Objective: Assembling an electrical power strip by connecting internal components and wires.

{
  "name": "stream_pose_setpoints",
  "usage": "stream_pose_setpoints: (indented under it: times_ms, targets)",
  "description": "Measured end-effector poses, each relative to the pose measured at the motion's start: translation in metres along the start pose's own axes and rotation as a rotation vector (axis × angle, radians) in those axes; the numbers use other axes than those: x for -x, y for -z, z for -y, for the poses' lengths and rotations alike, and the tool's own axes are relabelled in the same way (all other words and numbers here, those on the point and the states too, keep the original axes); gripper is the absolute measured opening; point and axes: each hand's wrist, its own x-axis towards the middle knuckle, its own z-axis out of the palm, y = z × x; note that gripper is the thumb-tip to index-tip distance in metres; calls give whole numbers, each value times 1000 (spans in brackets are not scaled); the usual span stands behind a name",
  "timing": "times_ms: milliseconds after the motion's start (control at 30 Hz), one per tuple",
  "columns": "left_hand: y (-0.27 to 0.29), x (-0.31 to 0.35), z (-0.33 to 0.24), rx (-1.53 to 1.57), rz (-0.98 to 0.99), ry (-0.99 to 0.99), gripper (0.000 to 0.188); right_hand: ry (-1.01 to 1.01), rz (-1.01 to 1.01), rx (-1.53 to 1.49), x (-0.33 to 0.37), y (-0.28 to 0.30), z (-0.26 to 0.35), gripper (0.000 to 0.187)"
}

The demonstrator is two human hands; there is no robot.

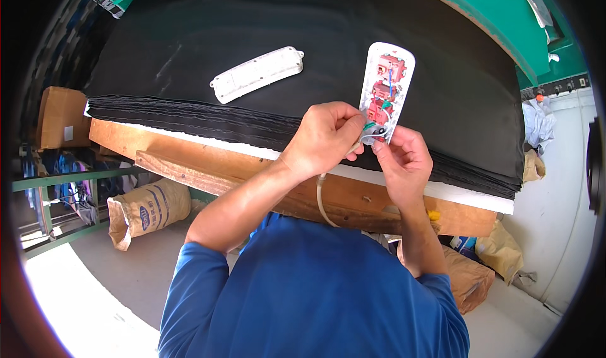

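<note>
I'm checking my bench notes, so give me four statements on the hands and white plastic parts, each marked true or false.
1. The elongated white plastic housing shows red blocks inside. True.
2. The long white plastic shell lies on a brown paper sack. False: the shell lies on the layered black sheets.
3. The bare left hand and bare right hand are at the housing's near end. True.
4. The thin pale cable hangs below the right hand. False: it hangs below the left.

We see blue lettering (145, 218) on the brown sack (173, 200) at left, and a pale label (68, 133), too small to read, on the cardboard box (58, 113)
</note>
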Motion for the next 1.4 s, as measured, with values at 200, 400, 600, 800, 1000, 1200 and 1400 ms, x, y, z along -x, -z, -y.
stream_pose_setpoints:
  times_ms: [200,400,600,800,1000,1200,1400]
  targets:
    - [1,-1,-11,-71,65,62,27,-2,-4,8,3,0,-2,30]
    - [6,-8,-6,58,37,233,24,80,-5,72,5,-3,-5,33]
    - [12,-11,-1,173,106,331,25,173,-4,175,3,2,-6,33]
    - [11,-4,14,427,95,481,22,131,-12,140,8,2,-11,32]
    - [12,-3,19,477,163,553,17,145,4,123,10,2,-15,31]
    - [12,1,16,144,99,484,29,33,11,109,5,3,-3,30]
    - [-8,22,23,-161,-76,-39,31,-117,30,40,1,6,1,29]
